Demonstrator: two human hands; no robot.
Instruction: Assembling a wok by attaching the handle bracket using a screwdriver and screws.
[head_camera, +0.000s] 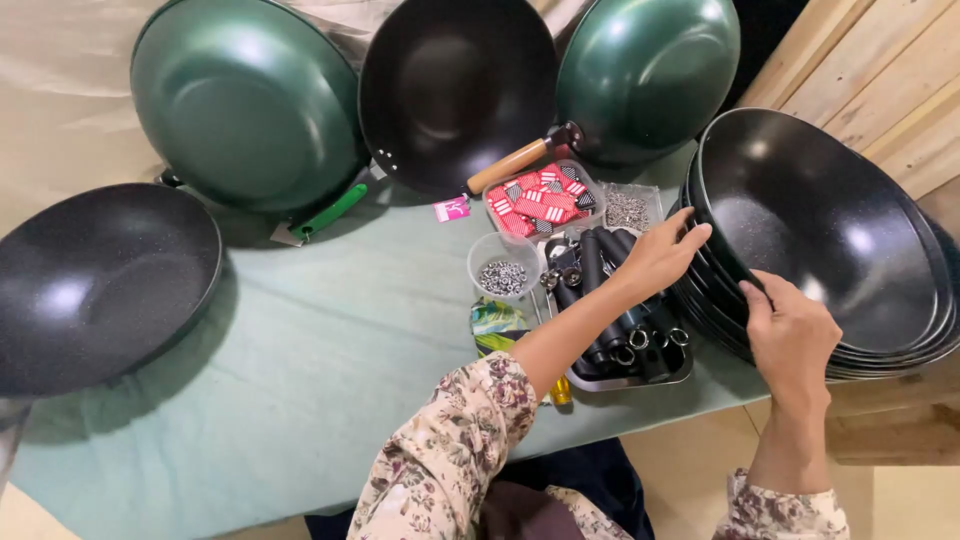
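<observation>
Gripping the rim of the top black wok (825, 225) with both hands.
Left hand (660, 255) and right hand (793, 330) clamped on its near edge, atop the wok stack (715, 320), right of the tray of black handles (625, 330).

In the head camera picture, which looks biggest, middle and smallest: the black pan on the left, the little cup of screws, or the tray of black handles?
1. Black pan on the left, largest by far.
2. Tray of black handles, partly hidden by the left hand.
3. Cup of screws, smallest.
</observation>
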